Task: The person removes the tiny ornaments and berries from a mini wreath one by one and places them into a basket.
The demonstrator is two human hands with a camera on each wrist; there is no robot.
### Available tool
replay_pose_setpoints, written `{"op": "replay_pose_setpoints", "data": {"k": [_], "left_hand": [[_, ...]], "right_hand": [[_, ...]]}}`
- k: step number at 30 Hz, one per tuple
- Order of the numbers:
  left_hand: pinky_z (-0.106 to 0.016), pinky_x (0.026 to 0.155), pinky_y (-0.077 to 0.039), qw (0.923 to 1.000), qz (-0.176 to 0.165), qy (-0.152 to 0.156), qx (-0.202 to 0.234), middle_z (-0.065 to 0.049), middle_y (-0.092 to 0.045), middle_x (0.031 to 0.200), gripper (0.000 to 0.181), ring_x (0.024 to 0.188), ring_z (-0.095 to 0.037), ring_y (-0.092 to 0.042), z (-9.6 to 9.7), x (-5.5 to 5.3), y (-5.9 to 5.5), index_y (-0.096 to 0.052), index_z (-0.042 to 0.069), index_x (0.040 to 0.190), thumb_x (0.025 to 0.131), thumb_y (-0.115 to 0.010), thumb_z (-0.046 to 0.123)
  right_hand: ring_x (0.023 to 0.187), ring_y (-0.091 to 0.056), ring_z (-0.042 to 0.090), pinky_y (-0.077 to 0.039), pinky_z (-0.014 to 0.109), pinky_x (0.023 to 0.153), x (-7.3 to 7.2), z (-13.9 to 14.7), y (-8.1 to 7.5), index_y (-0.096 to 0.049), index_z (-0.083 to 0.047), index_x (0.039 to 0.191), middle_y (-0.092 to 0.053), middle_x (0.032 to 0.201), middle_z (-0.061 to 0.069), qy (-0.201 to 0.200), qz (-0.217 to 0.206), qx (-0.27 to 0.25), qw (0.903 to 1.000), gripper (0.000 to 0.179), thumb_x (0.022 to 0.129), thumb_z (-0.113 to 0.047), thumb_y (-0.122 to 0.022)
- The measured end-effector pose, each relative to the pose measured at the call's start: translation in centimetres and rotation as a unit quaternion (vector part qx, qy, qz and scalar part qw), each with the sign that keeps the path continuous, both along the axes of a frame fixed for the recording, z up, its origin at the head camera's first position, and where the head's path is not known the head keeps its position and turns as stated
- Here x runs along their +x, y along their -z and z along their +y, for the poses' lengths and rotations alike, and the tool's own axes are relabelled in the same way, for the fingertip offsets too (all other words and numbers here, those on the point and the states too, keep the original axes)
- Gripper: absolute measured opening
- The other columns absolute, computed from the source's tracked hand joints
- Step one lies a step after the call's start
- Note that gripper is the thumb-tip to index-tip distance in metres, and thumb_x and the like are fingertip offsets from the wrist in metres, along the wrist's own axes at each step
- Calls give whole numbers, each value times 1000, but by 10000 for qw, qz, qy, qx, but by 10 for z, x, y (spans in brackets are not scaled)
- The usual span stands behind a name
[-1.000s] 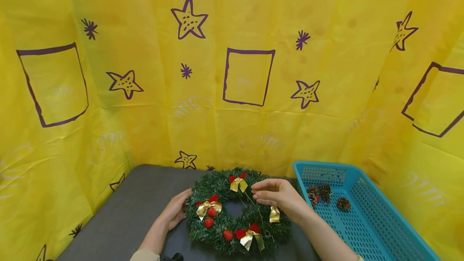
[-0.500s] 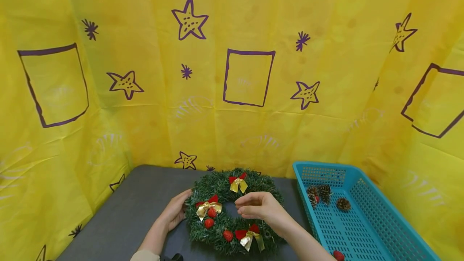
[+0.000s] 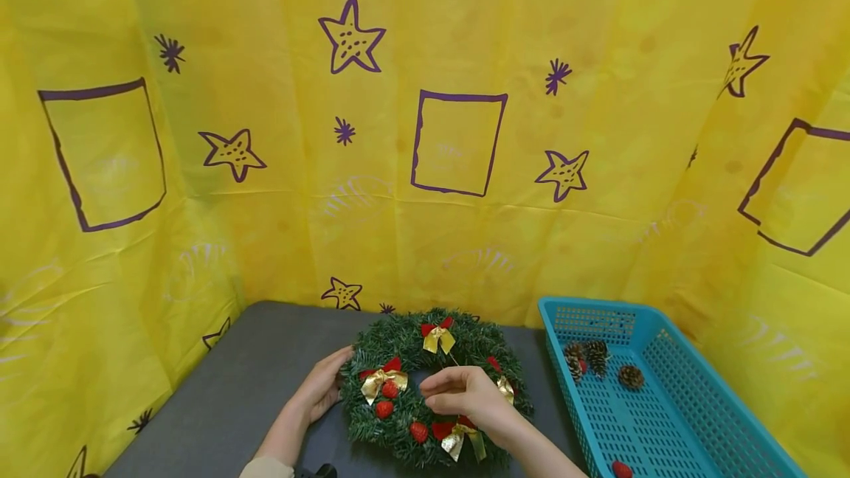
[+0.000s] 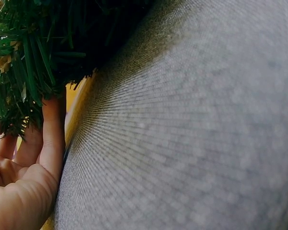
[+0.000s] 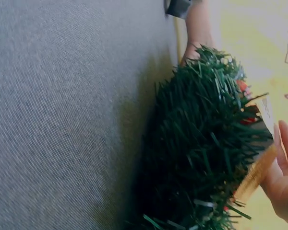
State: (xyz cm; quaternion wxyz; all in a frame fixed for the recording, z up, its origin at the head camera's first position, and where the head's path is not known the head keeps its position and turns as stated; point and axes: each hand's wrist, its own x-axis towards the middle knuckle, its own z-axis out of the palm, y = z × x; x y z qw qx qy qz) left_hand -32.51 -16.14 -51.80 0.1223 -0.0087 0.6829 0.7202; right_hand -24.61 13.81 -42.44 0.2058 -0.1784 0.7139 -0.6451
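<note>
A green Christmas wreath [image 3: 372, 430] lies on the grey table, dressed with gold bows with red tops [image 3: 437, 338] and red strawberry-like berries [image 3: 418, 431]. My left hand [image 3: 323, 382] steadies its left edge; in the left wrist view the fingers [image 4: 53, 129] touch the green needles from below. Above the wreath's centre is my right hand [image 3: 468, 397], thumb and fingertips brought together in a pinch. A thin pale wire [image 3: 454, 358] runs from the top bow toward this hand; its end at the fingertips is hidden. The hand partly covers the right and lower bows.
A blue plastic basket [image 3: 713, 397] stands to the right, holding several pine cones [image 3: 631, 377] and red berries [image 3: 621, 469]. A small black object [image 3: 325, 470] lies at the front edge near the left wrist. Yellow patterned cloth [image 3: 458, 242] hangs behind and on both sides.
My right hand has moved left and down, from the wreath's right side to over its centre. The left hand stays at the wreath's left edge.
</note>
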Motion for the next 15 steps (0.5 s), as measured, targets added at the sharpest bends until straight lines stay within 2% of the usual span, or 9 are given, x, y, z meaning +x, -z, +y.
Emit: {"op": "replay_pose_setpoints", "data": {"k": [2, 3, 5, 7, 10, 13, 14, 15], "left_hand": [[-40, 89, -37, 10000, -15, -49, 9, -26, -3, 164, 69, 110, -23, -41, -1, 0, 1, -16, 3, 159, 106, -42, 38], [-37, 84, -37, 10000, -20, -62, 22, -26, -5, 164, 68, 99, -18, -42, -1, 1, 1, -17, 3, 159, 106, -42, 38], [-33, 75, -34, 9999, -37, -87, 40, -25, -9, 163, 67, 81, -12, -37, -1, 1, 1, -18, 4, 159, 106, -42, 37], [-32, 70, -32, 9999, -61, -95, 45, -24, -11, 163, 66, 75, -11, -35, -1, 1, 1, -18, 4, 159, 106, -42, 36], [-34, 82, -39, 9999, -29, -88, -134, -25, -10, 163, 67, 96, -17, -47, -1, 1, 0, -20, 4, 158, 106, -42, 39], [-41, 93, -38, 9997, 5, -77, -248, -26, -8, 164, 67, 107, -22, -44, -1, 1, 0, -20, 4, 158, 106, -42, 40], [-41, 93, -38, 9997, 12, -66, -250, -26, -7, 164, 67, 106, -21, -45, -1, 1, 0, -20, 4, 158, 106, -42, 40], [-41, 90, -38, 9998, -4, -59, -192, -25, -8, 164, 67, 96, -18, -45, -1, 1, 0, -19, 4, 159, 106, -42, 39]], "right_hand": [[102, -69, 15, -57, 35, 89, 1, -2, 3, -65, 3, 123, -70, 121, 16, -28, 2, 19, 10000, 37, 92, -17, -69], [101, -69, 15, -57, 36, 88, 1, -2, 4, -65, 3, 124, -69, 122, 17, -58, 12, 25, 10000, 38, 92, -17, -69], [103, -68, 16, -55, 37, 89, 2, -3, 7, -63, 5, 126, -66, 124, 21, -140, 28, 18, 9999, 40, 92, -17, -69], [105, -67, 18, -54, 37, 93, 4, -4, 10, -60, 7, 127, -63, 126, 25, -207, 31, 35, 9998, 41, 93, -15, -68], [107, -65, 19, -52, 39, 97, 5, -5, 14, -58, 9, 128, -60, 128, 29, -285, 12, 82, 9996, 41, 94, -14, -65], [104, -66, 18, -52, 38, 96, 6, -5, 16, -59, 9, 127, -60, 127, 29, -306, -11, 147, 9994, 40, 94, -13, -66], [103, -66, 17, -52, 38, 96, 6, -5, 17, -59, 9, 126, -60, 126, 30, -327, -18, 156, 9993, 40, 93, -13, -66], [102, -66, 16, -52, 38, 95, 6, -5, 17, -60, 9, 126, -61, 125, 29, -361, -20, 164, 9992, 40, 93, -13, -67]]}}
